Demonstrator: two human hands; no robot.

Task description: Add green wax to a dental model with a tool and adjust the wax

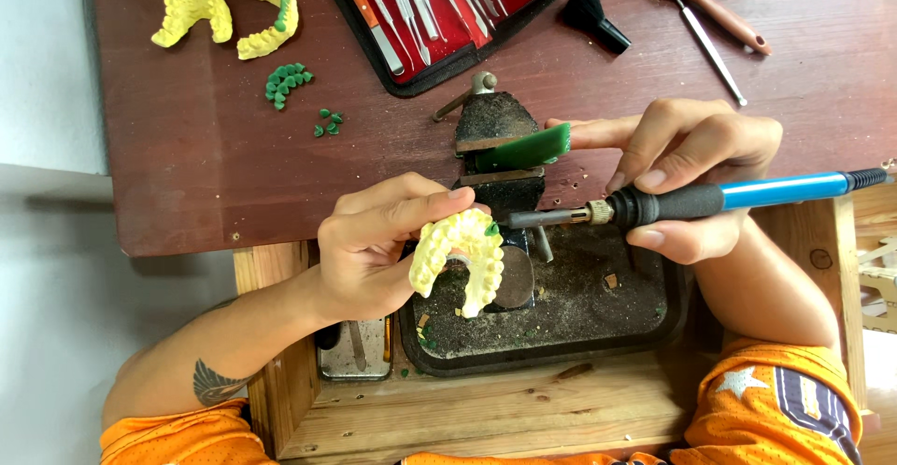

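My left hand (378,245) grips a yellow horseshoe-shaped dental model (458,255) over a black tray (645,329). A small spot of green wax sits on the model's upper edge. My right hand (696,171) holds a blue-handled heated tool (710,201) like a pen, its metal tip pointing left toward the model. The index finger of that hand also touches a green wax slab (521,149) resting on a small black vise (495,133).
Two more yellow models (229,14) with green wax lie at the far left of the dark red table (187,166), near loose green wax teeth (286,82). A red-lined case of metal instruments (439,7), a black brush (593,18) and a wooden-handled brush (719,12) lie at the back.
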